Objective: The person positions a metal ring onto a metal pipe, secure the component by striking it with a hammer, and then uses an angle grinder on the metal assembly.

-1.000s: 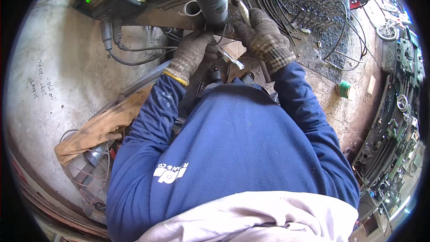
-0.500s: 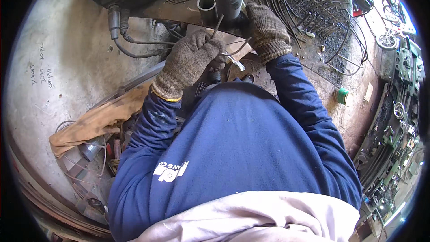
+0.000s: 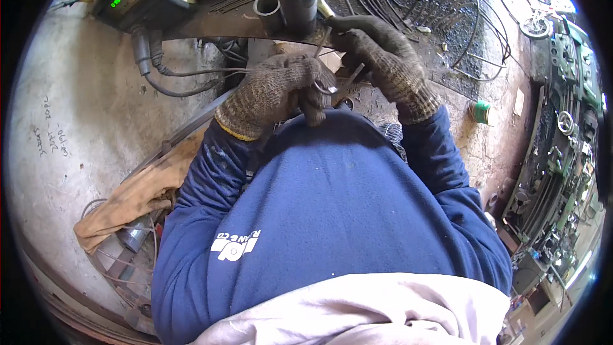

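hands [image 3: 268, 92] [image 3: 391, 67], two, gloved: left fingers [image 3: 300, 70] gripping one bent rod [image 3: 324, 43]; right fingers [image 3: 370, 25], cannot tell; two pipes [image 3: 273, 22] [image 3: 297, 0] beyond

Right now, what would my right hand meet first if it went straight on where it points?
Your right hand would probably meet the thick grey metal pipe, ahead to its left, near the pipe's lower end. Depth is unclear, so the gap is hard to judge.

From the person's head, a fisheye camera looks steeply down, the blue sweatshirt [image 3: 357, 204] close below it, the hands [image 3: 271, 89] farther out by the near edge of the surface [image 3: 220, 24].
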Available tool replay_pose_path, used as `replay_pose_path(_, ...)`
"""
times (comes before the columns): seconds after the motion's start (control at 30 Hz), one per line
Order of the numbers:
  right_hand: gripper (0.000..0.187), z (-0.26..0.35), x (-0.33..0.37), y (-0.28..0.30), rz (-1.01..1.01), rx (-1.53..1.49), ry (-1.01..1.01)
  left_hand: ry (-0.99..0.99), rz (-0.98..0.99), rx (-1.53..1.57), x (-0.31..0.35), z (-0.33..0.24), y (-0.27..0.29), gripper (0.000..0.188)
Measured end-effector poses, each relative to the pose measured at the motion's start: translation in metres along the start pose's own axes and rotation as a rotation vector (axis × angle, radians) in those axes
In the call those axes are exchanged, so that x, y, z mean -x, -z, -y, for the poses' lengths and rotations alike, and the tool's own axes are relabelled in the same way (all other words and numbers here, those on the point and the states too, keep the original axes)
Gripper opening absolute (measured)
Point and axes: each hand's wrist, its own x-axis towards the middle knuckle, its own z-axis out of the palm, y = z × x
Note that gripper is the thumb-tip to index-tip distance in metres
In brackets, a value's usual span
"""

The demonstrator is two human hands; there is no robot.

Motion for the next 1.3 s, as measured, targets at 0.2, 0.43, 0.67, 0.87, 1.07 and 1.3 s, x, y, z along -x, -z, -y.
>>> replay_pose_path(0.2, 0.041, -0.022, -0.003, 0.003, 0.052, 0.06, 0.023, 0.18, -0.075, 0.103, -0.015, 0.001, -0.024, 0.033)
replay_pose_path(0.43, 0.031, -0.005, 0.002, -0.007, -0.264, 0.081, -0.076, 0.031, -0.206, -0.113, -0.006, -0.003, -0.017, 0.05)
replay_pose_path(0.67, 0.032, -0.018, -0.01, -0.017, -0.3, 0.16, -0.192, -0.079, -0.358, -0.351, -0.002, 0.011, -0.005, 0.036)
replay_pose_path(0.87, 0.037, -0.047, -0.017, -0.01, -0.245, 0.001, -0.223, -0.449, -0.431, -1.666, -0.001, 0.025, 0.035, 0.03)
replay_pose_path(1.07, 0.038, -0.056, -0.016, -0.018, -0.114, 0.135, -0.277, -0.235, -0.467, -0.857, -0.011, 0.029, 0.052, 0.03)
replay_pose_path(1.3, 0.036, -0.057, -0.031, -0.025, -0.166, 0.13, -0.319, -0.05, -0.615, -0.482, -0.024, 0.007, 0.032, 0.03)
